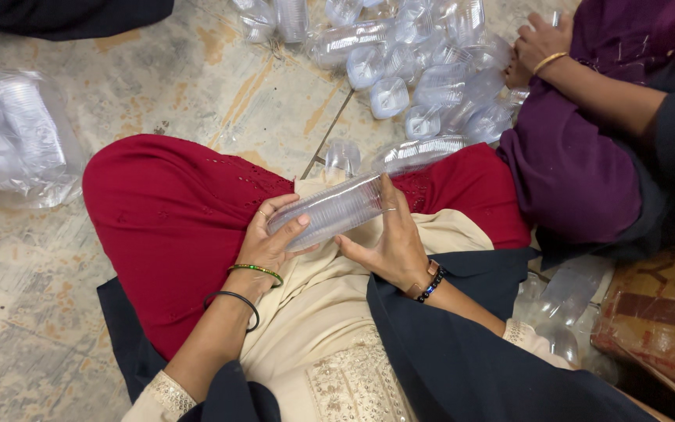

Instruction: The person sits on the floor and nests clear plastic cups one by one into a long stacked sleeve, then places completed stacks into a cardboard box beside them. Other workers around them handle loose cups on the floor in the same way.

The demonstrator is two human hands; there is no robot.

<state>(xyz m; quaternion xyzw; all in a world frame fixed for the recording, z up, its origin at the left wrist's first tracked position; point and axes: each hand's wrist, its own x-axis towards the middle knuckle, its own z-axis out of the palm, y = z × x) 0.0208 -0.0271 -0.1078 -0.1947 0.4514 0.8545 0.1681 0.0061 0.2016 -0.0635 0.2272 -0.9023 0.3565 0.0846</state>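
Observation:
A stack of clear plastic cups [336, 209] lies sideways over my lap. My left hand [269, 242] cups its near end, thumb on top. My right hand [390, 241] grips its far end, fingers wrapped over it. My lap is covered by red cloth [166, 219] and a cream garment [330, 328]. A second sideways stack of clear cups [419, 151] lies on the floor just beyond my knee.
Several loose clear cups and stacks [423, 62] are heaped on the tiled floor ahead. A person in purple [580, 156] sits at right, hand [539, 43] by the heap. A plastic bag of cups [13, 137] lies left. More clear plastic [560, 309] lies at right.

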